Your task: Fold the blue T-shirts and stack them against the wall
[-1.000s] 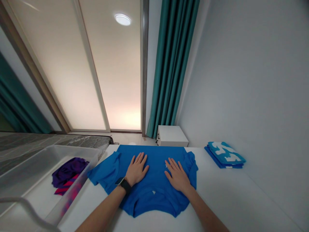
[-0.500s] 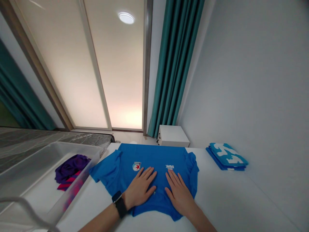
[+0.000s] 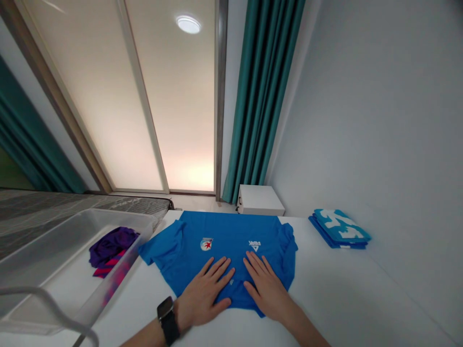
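A blue T-shirt (image 3: 231,231) lies spread on the white table, with a round badge on the left of its chest and a white logo on the right. Its near part is covered by my hands. My left hand (image 3: 204,294), a black watch on the wrist, rests flat on the shirt below the badge, fingers spread. Just under the logo, my right hand (image 3: 265,289) also presses flat on the fabric with its fingers stretched out. The shirt's left sleeve sticks out toward the plastic box, and the right sleeve is crumpled.
A clear plastic box (image 3: 47,270) at the left holds purple and red-striped clothes (image 3: 114,248). Folded blue clothes (image 3: 340,229) are stacked at the table's right, beside the wall. A grey curved bar (image 3: 54,306) crosses the lower left. Behind the table stands a white cabinet (image 3: 260,200).
My left hand has slid toward me and slightly left over the shirt, uncovering more of the badge. My right hand has shifted slightly left, and the logo shows more fully.
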A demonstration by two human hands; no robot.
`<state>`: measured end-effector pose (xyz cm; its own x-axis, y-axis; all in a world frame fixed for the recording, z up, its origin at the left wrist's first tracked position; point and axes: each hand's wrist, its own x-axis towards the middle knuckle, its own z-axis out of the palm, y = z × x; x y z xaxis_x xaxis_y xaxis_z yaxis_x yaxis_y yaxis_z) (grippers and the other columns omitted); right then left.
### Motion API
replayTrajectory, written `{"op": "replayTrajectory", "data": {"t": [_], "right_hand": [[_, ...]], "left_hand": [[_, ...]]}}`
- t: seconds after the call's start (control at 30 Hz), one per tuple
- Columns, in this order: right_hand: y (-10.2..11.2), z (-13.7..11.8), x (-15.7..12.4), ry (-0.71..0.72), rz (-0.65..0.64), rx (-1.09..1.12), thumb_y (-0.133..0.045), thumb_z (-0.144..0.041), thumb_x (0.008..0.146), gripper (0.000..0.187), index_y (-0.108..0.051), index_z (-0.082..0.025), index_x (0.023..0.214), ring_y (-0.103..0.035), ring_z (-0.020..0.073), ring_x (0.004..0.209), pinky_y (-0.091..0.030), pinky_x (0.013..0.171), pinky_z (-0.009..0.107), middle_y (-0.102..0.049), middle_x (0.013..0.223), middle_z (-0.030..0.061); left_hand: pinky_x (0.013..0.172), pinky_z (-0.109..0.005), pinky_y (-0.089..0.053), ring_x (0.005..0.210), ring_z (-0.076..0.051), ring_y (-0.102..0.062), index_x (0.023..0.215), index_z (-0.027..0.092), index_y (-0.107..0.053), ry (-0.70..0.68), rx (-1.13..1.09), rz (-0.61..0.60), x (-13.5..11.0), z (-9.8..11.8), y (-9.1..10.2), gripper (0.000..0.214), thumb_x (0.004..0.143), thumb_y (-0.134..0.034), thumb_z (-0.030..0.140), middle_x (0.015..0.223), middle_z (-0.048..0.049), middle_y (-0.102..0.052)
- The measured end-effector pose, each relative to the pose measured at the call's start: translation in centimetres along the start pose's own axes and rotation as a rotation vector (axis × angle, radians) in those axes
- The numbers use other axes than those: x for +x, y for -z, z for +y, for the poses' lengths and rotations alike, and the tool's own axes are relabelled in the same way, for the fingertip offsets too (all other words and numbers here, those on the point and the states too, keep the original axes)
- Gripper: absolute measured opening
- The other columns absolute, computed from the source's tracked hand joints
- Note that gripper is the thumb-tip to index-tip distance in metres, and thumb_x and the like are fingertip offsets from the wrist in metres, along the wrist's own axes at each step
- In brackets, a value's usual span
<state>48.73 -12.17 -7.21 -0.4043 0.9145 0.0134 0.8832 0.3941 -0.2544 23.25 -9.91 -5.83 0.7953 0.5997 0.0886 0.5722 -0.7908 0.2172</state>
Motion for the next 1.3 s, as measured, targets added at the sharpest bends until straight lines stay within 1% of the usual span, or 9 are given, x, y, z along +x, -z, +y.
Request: {"op": "replayTrajectory", "data": {"t": [0.17, 0.4, 0.6, 0.77, 0.93, 1.0, 1.1, 1.2, 1.3], "right_hand": [[-0.5, -0.6, -1.3, 0.006, 0.004, -0.01, -0.022, -0.052, 0.101, 0.061, -0.018, -0.022, 0.154, -0.013, 0.0225, 0.148, -0.009, 0.121, 0.047, -0.013, 0.16, 0.0029], [-0.5, -0.9, -3.1, 0.011, 0.007, 0.005, -0.024, -0.05, 0.101, 0.059, -0.014, -0.027, 0.154, -0.013, 0.0226, 0.148, -0.008, 0.121, 0.048, -0.011, 0.16, 0.0005], [-0.4, -0.3, -3.0, -0.019, 0.024, 0.063, -0.03, -0.044, 0.101, 0.058, -0.017, -0.025, 0.154, -0.016, 0.0203, 0.147, -0.013, 0.122, 0.045, -0.016, 0.16, 0.0012], [-1.2, 2.0, -3.4, -0.082, 0.151, 0.007, -0.035, -0.034, 0.1, 0.054, -0.026, -0.024, 0.152, -0.02, 0.0224, 0.146, -0.016, 0.121, 0.049, -0.025, 0.159, 0.0036], [-2.1, 4.1, -5.1, -0.144, 0.245, -0.05, -0.037, -0.037, 0.1, 0.052, -0.034, -0.026, 0.15, -0.026, 0.025, 0.144, -0.021, 0.119, 0.05, -0.03, 0.157, 0.0047], [-2.2, 4.4, -5.9, -0.159, 0.267, -0.059, -0.037, -0.039, 0.1, 0.05, -0.037, -0.026, 0.149, -0.029, 0.0252, 0.143, -0.022, 0.119, 0.051, -0.034, 0.155, 0.0049], [-2.1, 4.3, -6.8, -0.191, 0.287, -0.069, -0.037, -0.038, 0.1, 0.049, -0.038, -0.027, 0.148, -0.032, 0.0249, 0.141, -0.022, 0.119, 0.051, -0.038, 0.153, 0.0049], [-1.8, 4.1, -7.3, -0.219, 0.295, -0.065, -0.039, -0.035, 0.099, 0.05, -0.037, -0.027, 0.148, -0.035, 0.0244, 0.14, -0.026, 0.118, 0.05, -0.04, 0.152, 0.005], [-1.7, 4.0, -7.4, -0.225, 0.31, -0.06, -0.042, -0.032, 0.098, 0.051, -0.037, -0.027, 0.149, -0.037, 0.0244, 0.139, -0.028, 0.117, 0.049, -0.042, 0.151, 0.005]], "left_hand": [[0.118, -0.055, -0.021, 0.145, -0.028, -0.025, 0.154, 0.031, -0.017, 0.01, 0.005, -0.024, 0.0, 0.3, 0.1, 0.061, 0.099, -0.036, 0.05, 0.16, -0.0057, -0.022], [0.118, -0.053, -0.021, 0.145, -0.027, -0.025, 0.154, 0.033, -0.014, -0.006, 0.018, 0.031, -0.8, 1.2, -1.0, 0.063, 0.099, -0.041, 0.046, 0.16, -0.0032, -0.021], [0.117, -0.05, -0.026, 0.142, -0.026, -0.033, 0.153, 0.033, -0.024, 0.026, -0.034, 0.022, 0.3, 0.8, -0.8, 0.057, 0.099, -0.038, 0.048, 0.157, -0.0041, -0.031], [0.117, -0.049, -0.026, 0.142, -0.026, -0.034, 0.151, 0.033, -0.028, -0.038, -0.083, -0.003, 4.1, 0.7, 0.0, 0.057, 0.097, -0.044, 0.04, 0.157, -0.0039, -0.031], [0.113, -0.047, -0.03, 0.137, -0.027, -0.039, 0.146, 0.027, -0.038, -0.174, -0.049, -0.002, 10.3, 1.9, 0.2, 0.054, 0.093, -0.05, 0.032, 0.151, -0.0081, -0.042], [0.109, -0.045, -0.034, 0.13, -0.026, -0.047, 0.139, 0.024, -0.045, -0.225, -0.025, 0.023, 12.9, 2.5, 0.0, 0.046, 0.094, -0.048, 0.031, 0.142, -0.0091, -0.052], [0.097, -0.039, -0.042, 0.11, -0.024, -0.058, 0.123, 0.023, -0.057, -0.246, 0.017, 0.026, 16.3, 3.1, -0.5, 0.031, 0.096, -0.045, 0.028, 0.117, -0.0077, -0.064], [0.088, -0.037, -0.044, 0.099, -0.022, -0.058, 0.11, 0.023, -0.062, -0.246, 0.043, 0.03, 18.2, 3.3, -1.4, 0.022, 0.096, -0.044, 0.025, 0.103, -0.0056, -0.064], [0.086, -0.037, -0.041, 0.097, -0.022, -0.055, 0.107, 0.023, -0.062, -0.221, 0.031, 0.087, 18.6, 3.1, -2.6, 0.02, 0.095, -0.045, 0.022, 0.102, -0.0053, -0.061]]}}
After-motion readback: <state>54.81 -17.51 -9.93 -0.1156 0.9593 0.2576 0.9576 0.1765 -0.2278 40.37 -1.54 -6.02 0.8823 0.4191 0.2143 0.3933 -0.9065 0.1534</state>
